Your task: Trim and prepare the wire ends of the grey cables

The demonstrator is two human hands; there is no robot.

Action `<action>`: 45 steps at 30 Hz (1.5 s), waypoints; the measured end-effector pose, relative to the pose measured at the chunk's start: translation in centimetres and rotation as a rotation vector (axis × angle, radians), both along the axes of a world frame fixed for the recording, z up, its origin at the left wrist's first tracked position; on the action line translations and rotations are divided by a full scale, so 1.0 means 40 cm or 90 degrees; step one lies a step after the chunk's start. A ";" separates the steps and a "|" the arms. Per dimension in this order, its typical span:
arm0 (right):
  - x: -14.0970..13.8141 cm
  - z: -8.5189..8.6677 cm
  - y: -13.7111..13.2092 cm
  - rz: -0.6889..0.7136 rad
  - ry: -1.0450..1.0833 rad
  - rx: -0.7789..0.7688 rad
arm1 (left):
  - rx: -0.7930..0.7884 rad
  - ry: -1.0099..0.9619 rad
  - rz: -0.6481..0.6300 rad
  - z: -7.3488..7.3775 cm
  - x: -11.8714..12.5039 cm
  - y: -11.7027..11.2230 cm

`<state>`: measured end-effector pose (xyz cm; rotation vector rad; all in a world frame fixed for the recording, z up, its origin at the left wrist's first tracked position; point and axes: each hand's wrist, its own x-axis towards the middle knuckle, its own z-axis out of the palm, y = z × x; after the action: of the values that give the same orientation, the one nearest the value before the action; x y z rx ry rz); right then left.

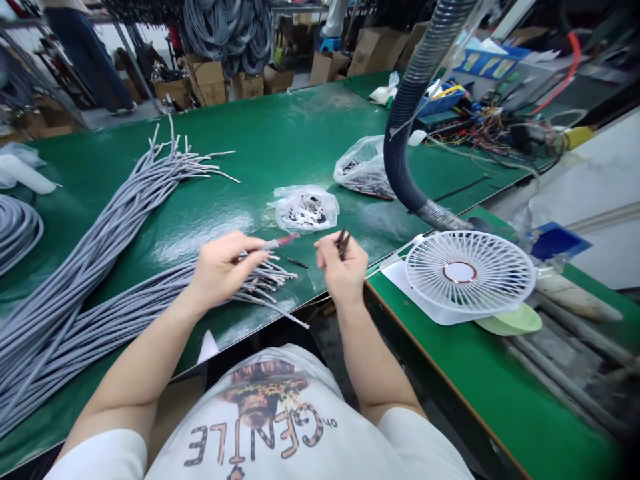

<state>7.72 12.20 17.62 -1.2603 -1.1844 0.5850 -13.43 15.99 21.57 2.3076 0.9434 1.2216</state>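
Between the thumb and fingers of my left hand (pixel 220 267) is the end of a grey cable (pixel 271 245), its reddish tip pointing right. My right hand (pixel 344 267), a short gap away, is closed around a small dark two-pronged tool (pixel 343 241); its exact kind is unclear. Under and beside my left hand lies a bundle of grey cables (pixel 150 300) with stripped ends. A second cable bundle (pixel 125 207) stretches diagonally behind it. Beyond my hands sits an open plastic bag (pixel 307 208) of small black and white parts. A thin dark rod (pixel 294 262) lies between the hands.
Another plastic bag (pixel 365 167) stands farther back, beside a ribbed flexible hose (pixel 400 133) that hangs over the green table (pixel 280 133). A white round fan (pixel 470 272) is at right. Coiled cable (pixel 17 233) lies far left. Wires and blue bins (pixel 443 100) fill the back right.
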 end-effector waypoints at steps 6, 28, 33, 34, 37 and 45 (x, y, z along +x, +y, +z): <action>0.107 -0.065 0.059 -0.008 -0.356 -0.064 | 0.038 -0.201 0.301 0.073 -0.108 0.214; 0.024 -0.152 0.137 0.195 -0.693 -0.166 | -0.371 0.284 0.021 -0.137 -0.185 0.237; 0.045 -0.144 0.122 0.148 -0.484 -0.163 | -0.361 0.079 0.053 -0.077 -0.188 0.212; 0.047 -0.138 0.112 0.140 -0.405 -0.154 | -0.369 0.050 0.042 -0.062 -0.179 0.202; 0.045 -0.107 0.059 0.121 -0.197 -0.105 | -0.352 0.052 -0.014 -0.034 -0.135 0.169; -0.036 -0.035 -0.066 0.243 -0.014 -0.149 | -0.310 0.116 0.013 -0.088 -0.041 0.126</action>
<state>6.27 9.56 16.22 -1.2431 -1.4183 1.0168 -15.08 21.05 18.04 2.0370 1.1765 0.6926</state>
